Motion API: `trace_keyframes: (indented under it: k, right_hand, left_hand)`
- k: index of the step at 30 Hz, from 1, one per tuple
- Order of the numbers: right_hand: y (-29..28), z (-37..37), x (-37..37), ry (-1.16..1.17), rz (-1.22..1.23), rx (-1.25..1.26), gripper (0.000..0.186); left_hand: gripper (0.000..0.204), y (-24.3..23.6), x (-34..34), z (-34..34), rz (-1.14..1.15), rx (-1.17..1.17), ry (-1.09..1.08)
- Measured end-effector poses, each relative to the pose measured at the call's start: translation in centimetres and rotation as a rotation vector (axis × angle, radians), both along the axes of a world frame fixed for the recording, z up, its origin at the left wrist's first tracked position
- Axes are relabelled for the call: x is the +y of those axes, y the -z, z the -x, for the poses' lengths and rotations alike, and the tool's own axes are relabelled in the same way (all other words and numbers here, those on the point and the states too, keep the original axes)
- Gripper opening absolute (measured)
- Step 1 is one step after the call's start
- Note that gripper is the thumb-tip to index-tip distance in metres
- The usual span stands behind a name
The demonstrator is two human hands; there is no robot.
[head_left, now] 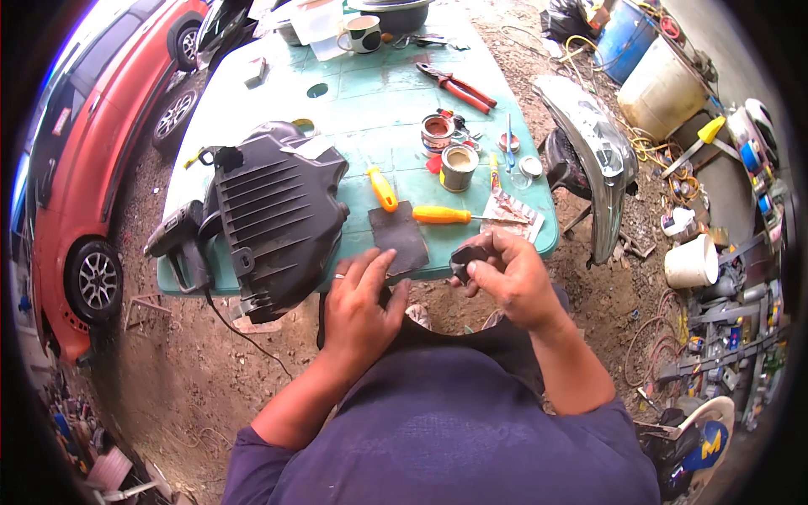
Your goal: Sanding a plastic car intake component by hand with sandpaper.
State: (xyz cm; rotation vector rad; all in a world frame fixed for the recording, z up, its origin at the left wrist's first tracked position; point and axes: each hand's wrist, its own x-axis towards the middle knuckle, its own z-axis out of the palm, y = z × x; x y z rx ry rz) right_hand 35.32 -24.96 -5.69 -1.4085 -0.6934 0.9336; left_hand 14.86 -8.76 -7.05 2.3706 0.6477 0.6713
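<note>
Between the thumb and fingers of my right hand [513, 278] is a small black piece [465, 259], perhaps plastic, held just off the table's near edge. My left hand [364, 303] has its fingers stretched out, with the fingertips at the lower left edge of a dark sheet of sandpaper [401, 236]. A yellow-handled screwdriver [442, 215] lies right of the sheet, its shaft over a stained paper. Beyond the sheet rests another yellow handle [382, 188]. Left of my left hand sits a large ribbed black plastic housing [278, 206].
The green table [362, 93] also bears a heat gun [181, 240], open paint cans [459, 168], red-handled pliers [459, 87] and a mug [362, 34]. A car headlight [593, 160] stands against its right side. A red car [109, 126] is parked at left; a white bucket [692, 266] stands at right.
</note>
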Motion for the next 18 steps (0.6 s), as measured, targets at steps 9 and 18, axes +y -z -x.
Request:
trace_keyframes:
  k: [9, 18]
  right_hand:
    - [-2.4, 0.4, 7.5, -0.17, 0.191, -0.785, 0.029]
    - [0.4, 1.2, 9.1, -0.219, 0.104, -1.059, 0.018]
  left_hand:
    - [0.038, 6.2, 2.6, -0.2, -0.349, -0.101, 0.087]
    - [0.029, 7.2, 3.5, 0.8, -0.321, -0.177, 0.137]
